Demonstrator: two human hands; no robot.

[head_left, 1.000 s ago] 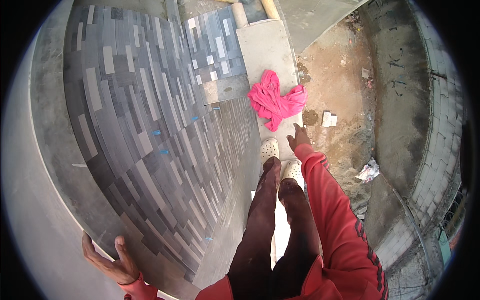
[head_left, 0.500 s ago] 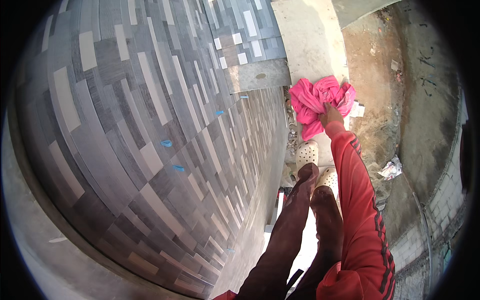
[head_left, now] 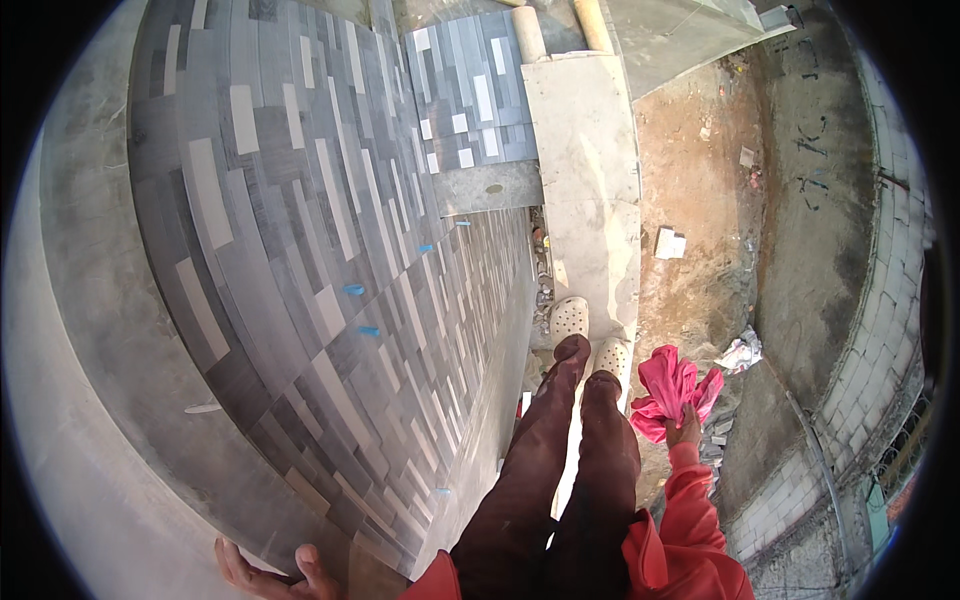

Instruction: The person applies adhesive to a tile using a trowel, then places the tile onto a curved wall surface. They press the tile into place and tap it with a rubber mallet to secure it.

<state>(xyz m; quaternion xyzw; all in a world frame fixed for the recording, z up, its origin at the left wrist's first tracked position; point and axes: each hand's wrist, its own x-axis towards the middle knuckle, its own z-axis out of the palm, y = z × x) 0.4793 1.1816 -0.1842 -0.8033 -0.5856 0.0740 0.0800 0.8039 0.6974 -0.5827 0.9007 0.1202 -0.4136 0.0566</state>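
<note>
My right hand (head_left: 683,425) grips a bunched pink cloth (head_left: 672,382), held out right of my legs over the lower ground. My left hand (head_left: 275,568), at the lower left beside the plain grey wall edge, has its fingers apart and holds nothing; whether it touches the surface I cannot tell. My feet, in cream perforated clogs (head_left: 569,318), stand on a narrow pale plank (head_left: 585,140). On my left is a wall of grey and white strip-patterned tiles (head_left: 240,200) with small blue pieces (head_left: 353,289) in some joints.
Two pale round poles (head_left: 592,22) lie at the plank's far end. To the right is a drop to dirt ground (head_left: 690,200) with a crumpled white sack (head_left: 740,350), rubble and a block wall (head_left: 872,320). Loose debris shows in the gap (head_left: 542,250) left of the plank.
My right hand took hold of the pink cloth on the plank, lifted it and moved it back toward me and rightward off the plank. My left hand, out of sight midway, shows again at lower left.
</note>
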